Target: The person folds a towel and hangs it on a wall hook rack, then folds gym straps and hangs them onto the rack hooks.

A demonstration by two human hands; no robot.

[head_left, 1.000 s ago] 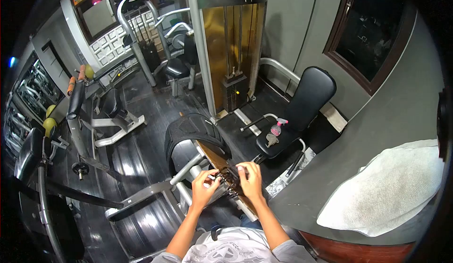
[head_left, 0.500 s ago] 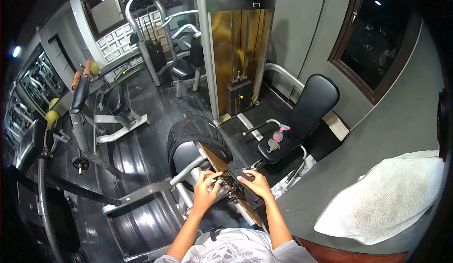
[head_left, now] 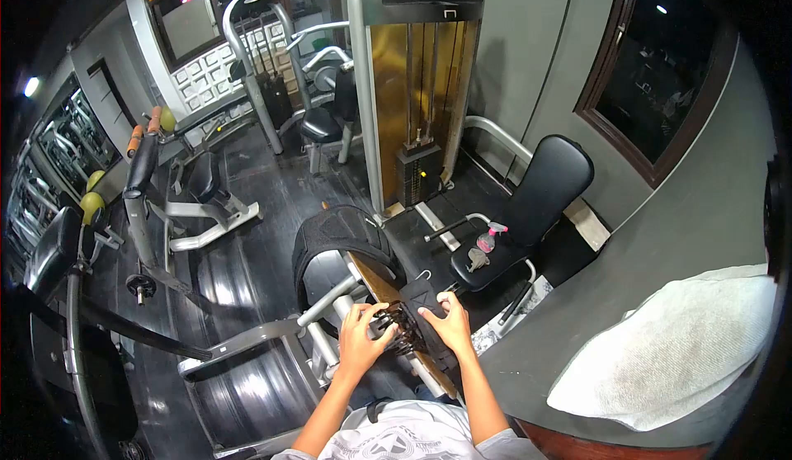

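My left hand is at a dark tangled bundle, its thumb and fingers curled around the bundle's left side. The bundle lies over a narrow brown board. On the right, my right hand holds a black strap-like piece, thumb on one face and fingers at its upper edge. A small pale hook shape shows just above that piece. Beyond the board stands a curved black padded item on a grey metal frame.
A machine with a weight stack stands ahead. Its black seat holds a pink spray bottle and a crumpled cloth. A white towel lies on the grey surface at right. Metal frames stand at left.
The view has shifted slightly. My right hand has moved a little to the right, away from the bundle, with the black piece, which now shows more. My left hand stays at the bundle.
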